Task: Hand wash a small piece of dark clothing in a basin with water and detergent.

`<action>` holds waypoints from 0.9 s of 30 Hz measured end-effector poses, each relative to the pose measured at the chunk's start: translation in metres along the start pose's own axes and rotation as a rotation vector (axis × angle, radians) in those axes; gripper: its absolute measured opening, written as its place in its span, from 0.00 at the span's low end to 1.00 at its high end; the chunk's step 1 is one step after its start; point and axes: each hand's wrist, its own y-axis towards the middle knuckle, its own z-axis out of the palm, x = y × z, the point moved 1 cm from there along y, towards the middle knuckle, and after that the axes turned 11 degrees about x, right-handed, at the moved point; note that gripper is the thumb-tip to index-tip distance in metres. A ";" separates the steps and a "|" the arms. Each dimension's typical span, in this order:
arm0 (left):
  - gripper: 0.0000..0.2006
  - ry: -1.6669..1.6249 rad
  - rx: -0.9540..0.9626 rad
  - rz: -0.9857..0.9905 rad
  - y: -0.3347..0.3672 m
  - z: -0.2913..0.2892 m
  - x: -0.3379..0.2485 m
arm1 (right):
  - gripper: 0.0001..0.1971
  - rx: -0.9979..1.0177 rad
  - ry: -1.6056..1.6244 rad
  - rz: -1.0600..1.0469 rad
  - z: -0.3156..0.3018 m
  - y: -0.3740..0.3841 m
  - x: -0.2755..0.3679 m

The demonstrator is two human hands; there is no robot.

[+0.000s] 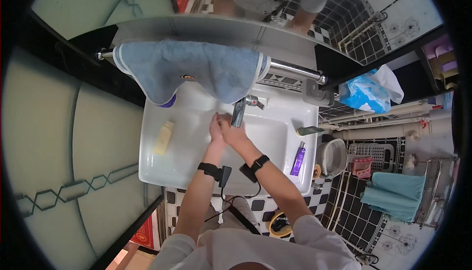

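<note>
My left hand [215,128] and my right hand [232,131] are pressed together over the white sink [189,169], right beside the spout of the chrome faucet [238,112]. The fingers of both curl in against each other, the right hand partly over the left. Whether anything is between the palms is hidden. No stream of water can be made out. Each wrist wears a black strap with a small black box, joined by cables. A pale yellow tube or bottle [163,137] lies on the sink's left side. On the right rim rest a purple tube [298,159] and a dark green tube [309,131].
A blue-grey towel [189,66] hangs from a chrome bar [295,70] above the faucet, half hiding a purple item [168,102]. A mirror spans the back. To the right are a blue tissue pack [366,93], a teal towel [396,195] and pipes. A yellow basin [280,225] stands below.
</note>
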 end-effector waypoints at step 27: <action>0.14 2.904 0.837 0.168 -0.114 0.065 -0.043 | 0.12 0.056 0.125 0.461 -0.030 -0.120 -0.042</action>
